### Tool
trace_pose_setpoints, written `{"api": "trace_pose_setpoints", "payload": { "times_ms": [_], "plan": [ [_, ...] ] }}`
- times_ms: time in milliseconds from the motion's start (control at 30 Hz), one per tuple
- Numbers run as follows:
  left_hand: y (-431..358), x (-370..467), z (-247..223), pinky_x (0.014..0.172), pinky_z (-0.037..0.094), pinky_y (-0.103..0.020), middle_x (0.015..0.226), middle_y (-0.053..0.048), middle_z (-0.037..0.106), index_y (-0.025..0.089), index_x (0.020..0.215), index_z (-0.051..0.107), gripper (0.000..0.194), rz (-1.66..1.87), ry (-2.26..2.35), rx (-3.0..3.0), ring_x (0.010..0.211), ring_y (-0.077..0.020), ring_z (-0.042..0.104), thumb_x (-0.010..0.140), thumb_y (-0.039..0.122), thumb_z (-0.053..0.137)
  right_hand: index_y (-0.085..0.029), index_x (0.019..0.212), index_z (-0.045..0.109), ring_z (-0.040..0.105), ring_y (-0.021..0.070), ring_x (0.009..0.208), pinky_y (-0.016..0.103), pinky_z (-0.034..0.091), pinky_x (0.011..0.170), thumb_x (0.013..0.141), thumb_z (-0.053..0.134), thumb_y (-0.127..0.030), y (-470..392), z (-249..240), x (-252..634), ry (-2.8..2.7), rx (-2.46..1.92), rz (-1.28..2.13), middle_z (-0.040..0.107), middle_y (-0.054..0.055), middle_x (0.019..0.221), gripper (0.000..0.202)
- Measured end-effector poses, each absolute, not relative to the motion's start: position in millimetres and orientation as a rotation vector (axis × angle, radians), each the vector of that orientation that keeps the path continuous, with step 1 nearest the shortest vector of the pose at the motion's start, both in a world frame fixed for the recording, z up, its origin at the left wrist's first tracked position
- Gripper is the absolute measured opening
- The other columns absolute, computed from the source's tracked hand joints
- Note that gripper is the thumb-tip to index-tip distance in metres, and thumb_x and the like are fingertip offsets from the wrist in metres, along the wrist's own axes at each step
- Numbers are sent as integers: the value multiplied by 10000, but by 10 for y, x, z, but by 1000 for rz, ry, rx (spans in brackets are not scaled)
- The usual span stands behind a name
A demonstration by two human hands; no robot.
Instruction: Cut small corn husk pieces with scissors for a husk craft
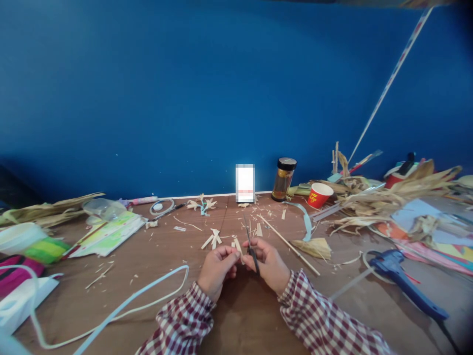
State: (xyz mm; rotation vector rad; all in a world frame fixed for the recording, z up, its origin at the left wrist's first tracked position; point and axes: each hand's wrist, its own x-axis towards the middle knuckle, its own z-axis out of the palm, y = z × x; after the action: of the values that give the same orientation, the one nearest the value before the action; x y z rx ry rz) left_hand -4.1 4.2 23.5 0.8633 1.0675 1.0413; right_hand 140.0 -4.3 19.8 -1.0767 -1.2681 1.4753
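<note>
My left hand (217,271) is closed, pinching a short pale strip (238,245) that looks like cut corn husk between thumb and fingers. Close beside it, my right hand (272,268) is wrapped round dark-handled scissors (253,253), their thin blades pointing away toward the wall. The fingers of both hands nearly meet, and whether the blades touch the strip I cannot tell. Just beyond the left hand lies a small pile of cut pale strips (213,238). More scraps (259,230) lie past the scissors.
A glue gun (406,281) and a thin stick (288,244) lie to the right. Behind stand a red paper cup (320,195) and a dark-lidded jar (284,180). Dried husks (399,207) heap at the right. A white cable (148,308) loops across the left, near a power strip (27,301).
</note>
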Motion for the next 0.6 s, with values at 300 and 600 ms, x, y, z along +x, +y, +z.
{"api": "trace_pose_setpoints", "payload": {
  "times_ms": [300,600],
  "plan": [
    [123,-179,327,372,343,-147,500,37,549,114,627,578,247,1206,1001,702,377,-28,415,540,284,736,-158,932,536,446,68,518,186,367,485,720,623,-387,-111,162,1378,-1552,-1020,1534,517,-34,630,325],
    [111,-147,331,375,346,-146,488,43,536,116,624,580,256,1190,1028,682,386,-32,420,524,289,739,-158,972,539,497,87,528,216,428,511,715,612,-424,-117,152,1377,-1505,-1029,1605,540,-22,626,377]
  ]
}}
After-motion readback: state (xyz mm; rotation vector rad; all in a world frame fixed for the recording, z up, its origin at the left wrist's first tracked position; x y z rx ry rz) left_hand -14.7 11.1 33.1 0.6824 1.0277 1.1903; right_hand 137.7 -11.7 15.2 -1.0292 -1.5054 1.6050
